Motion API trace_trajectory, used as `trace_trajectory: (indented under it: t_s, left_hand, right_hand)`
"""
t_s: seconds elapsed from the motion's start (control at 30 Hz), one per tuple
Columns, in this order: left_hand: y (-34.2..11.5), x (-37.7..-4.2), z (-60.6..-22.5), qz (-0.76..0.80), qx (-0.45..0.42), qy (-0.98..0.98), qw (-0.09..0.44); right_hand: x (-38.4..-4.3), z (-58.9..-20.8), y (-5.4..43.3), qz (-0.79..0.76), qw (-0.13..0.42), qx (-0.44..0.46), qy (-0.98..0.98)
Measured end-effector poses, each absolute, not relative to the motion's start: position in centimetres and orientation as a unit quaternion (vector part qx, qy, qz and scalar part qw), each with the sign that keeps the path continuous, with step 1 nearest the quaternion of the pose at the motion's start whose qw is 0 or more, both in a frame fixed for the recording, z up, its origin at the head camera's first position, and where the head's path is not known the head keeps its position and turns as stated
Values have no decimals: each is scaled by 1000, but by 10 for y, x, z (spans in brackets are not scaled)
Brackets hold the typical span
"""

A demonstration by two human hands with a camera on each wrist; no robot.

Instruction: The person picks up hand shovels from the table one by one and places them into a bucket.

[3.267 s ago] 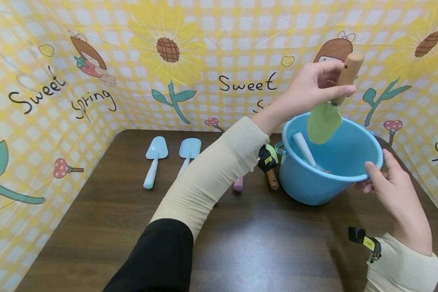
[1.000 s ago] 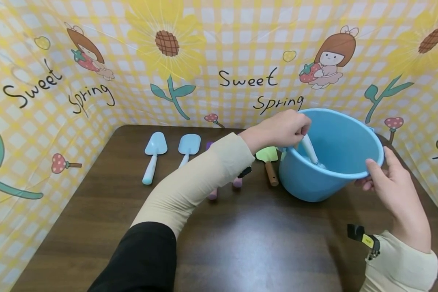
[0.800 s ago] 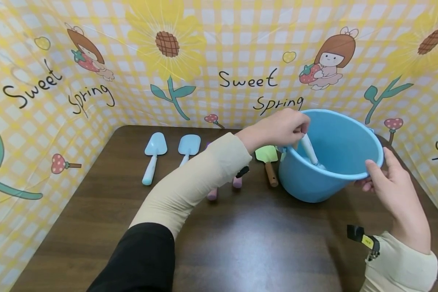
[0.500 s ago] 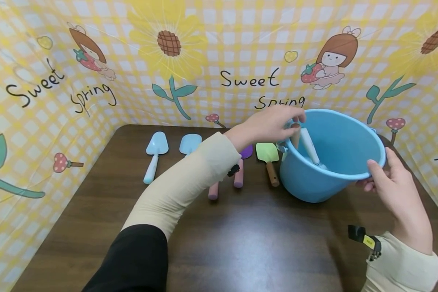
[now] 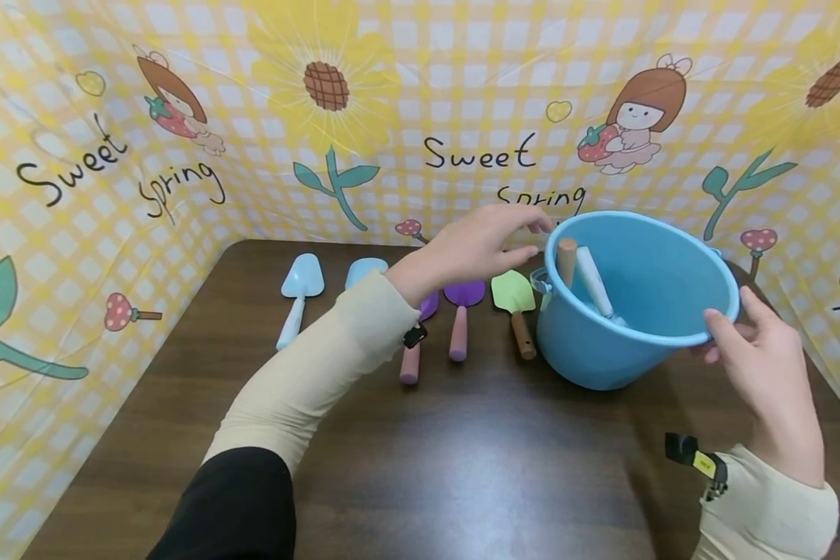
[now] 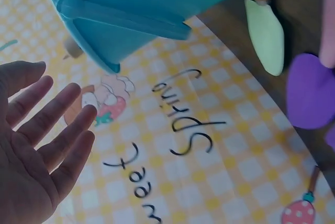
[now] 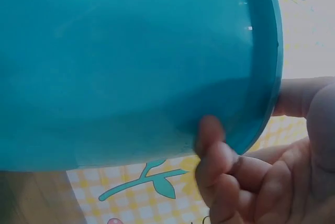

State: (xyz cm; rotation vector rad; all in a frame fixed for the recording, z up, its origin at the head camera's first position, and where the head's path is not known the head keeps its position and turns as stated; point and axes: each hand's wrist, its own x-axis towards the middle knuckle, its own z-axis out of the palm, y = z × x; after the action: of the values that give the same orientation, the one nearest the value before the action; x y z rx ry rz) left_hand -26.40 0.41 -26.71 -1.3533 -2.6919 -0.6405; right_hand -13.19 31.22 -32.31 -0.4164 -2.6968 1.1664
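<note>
A blue bucket (image 5: pixel 602 358) stands on the table at the right, slightly tilted. My right hand (image 5: pixel 763 350) holds its right rim, thumb on one side and fingers curled under the other. Inside lean a wooden trowel handle (image 5: pixel 566 263) and a pale blue handle (image 5: pixel 593 280); their blades are mostly hidden by the bucket wall. Just left of the rim, my left hand (image 5: pixel 476 245) hovers with spread fingers and nothing in it. Below that hand lie a green trowel (image 5: pixel 513 292) with a brown handle and a purple trowel (image 5: pixel 465 294) with a pink handle.
Another purple trowel (image 5: pixel 410 364) lies partly under the left forearm. Further left are two light blue trowels, one whole (image 5: pixel 302 275) and one partly covered (image 5: pixel 365 270). A checked yellow cloth (image 5: pixel 462 78) rises behind the dark wooden table (image 5: pixel 504 467).
My left hand has lowered a green trowel with a wooden handle into the bucket, let go of it and drawn back leftward. The right hand has kept its grip on the rim.
</note>
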Motion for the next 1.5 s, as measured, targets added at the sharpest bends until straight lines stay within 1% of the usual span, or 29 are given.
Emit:
trace_trajectory:
  t_s: [0.07,0.17,0.4,0.5,0.6,0.8,1.0,1.1,1.23,1.33,1.5]
  left_hand:
    - [-4,-263,-271,-215,-434,-874,31]
    - [-15,-261,-279,-219,-429,-876,9]
    - [-25,-261,-304,-200,-442,-870,-86]
    - [-23,-265,-314,-232,-461,-846,-136]
    - [-18,-271,-321,-267,-479,-818,-175]
    - [-3,-282,-330,-270,-499,-796,-210]
    - [13,-294,-337,-260,-492,-791,-254]
    - [17,-298,-342,-244,-487,-793,-272]
    - [17,-299,-349,-200,-475,-811,-276]
    - [18,-299,-353,-176,-476,-818,-270]
    - [23,-297,-356,-182,-465,-814,-297]
  right_hand:
    - [-132,-322,310,399,101,-162,-897]
    - [-133,-322,307,409,126,-185,-884]
    - [-134,-321,305,441,138,-218,-860]
    - [-135,-321,306,446,138,-225,-855]
    - [-135,-321,307,447,137,-227,-854]
    - [-136,-322,308,462,136,-232,-845]
    - [-135,-319,306,469,137,-240,-839]
    - [-134,-319,308,474,135,-229,-840]
    - [-132,-321,311,482,126,-202,-843]
    - [-131,-322,312,481,118,-195,-847]
    - [-132,-321,312,480,118,-193,-848]
